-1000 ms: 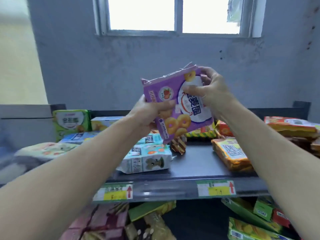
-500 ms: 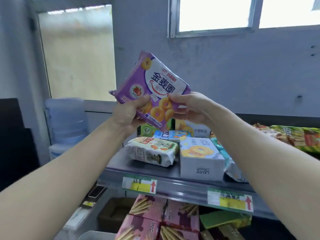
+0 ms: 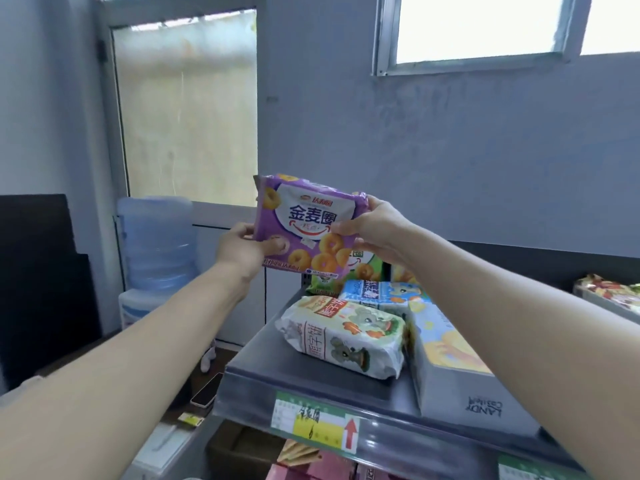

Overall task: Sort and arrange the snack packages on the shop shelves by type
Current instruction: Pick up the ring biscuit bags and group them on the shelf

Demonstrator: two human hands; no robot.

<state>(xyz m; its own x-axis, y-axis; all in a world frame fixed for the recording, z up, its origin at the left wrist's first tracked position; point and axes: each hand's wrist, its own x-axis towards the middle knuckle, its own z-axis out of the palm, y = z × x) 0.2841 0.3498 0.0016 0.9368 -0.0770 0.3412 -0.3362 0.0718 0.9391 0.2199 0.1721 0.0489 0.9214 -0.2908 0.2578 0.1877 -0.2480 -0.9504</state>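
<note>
Head view: holding the purple glossy plastic ring-snack bag (image 3: 304,223) in mid-air, keeping its long side left to right, pinching its lower left corner with the left hand (image 3: 239,251) and its right edge with the right hand (image 3: 377,230), fingers (image 3: 375,205) curled behind. Hovering just above the green plastic bag of the same snack (image 3: 362,268) on the dark grey metal shelf (image 3: 311,372) — nearer the right hand — and hiding most of it.

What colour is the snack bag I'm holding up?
The snack bag is purple with golden rings, head view.
</note>
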